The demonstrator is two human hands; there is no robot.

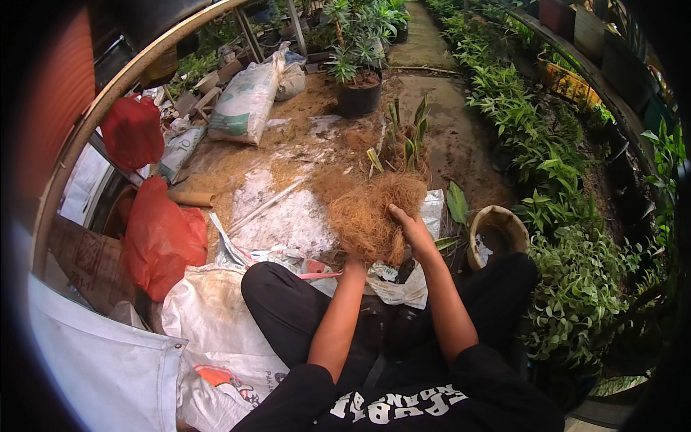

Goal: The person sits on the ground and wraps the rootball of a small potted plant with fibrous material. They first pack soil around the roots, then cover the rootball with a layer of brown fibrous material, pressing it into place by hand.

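A loose, brown bundle of coconut fibre (pixel 359 218) is held up between my two hands, over a sack in front of my legs. My right hand (pixel 414 229) grips its right side, thumb on top. The fingers of my left hand (pixel 354 264) are buried in the near side of the fibre, so only the wrist end shows. Just beyond the bundle, cut snake plant leaves (pixel 413 143) stand upright amid more fibre. One broad green leaf (pixel 456 202) lies to the right, beside an old round pot (pixel 499 235) with a pale scrap inside.
White woven sacks (pixel 216 313) lie at my left, near red plastic bags (pixel 164 237). Farther off are a filled sack (pixel 245 102) and a black pot (pixel 359 97) holding a leafy plant. A thin pale stick (pixel 267 205) rests on the ground. Dense green plants (pixel 540 151) line the right.
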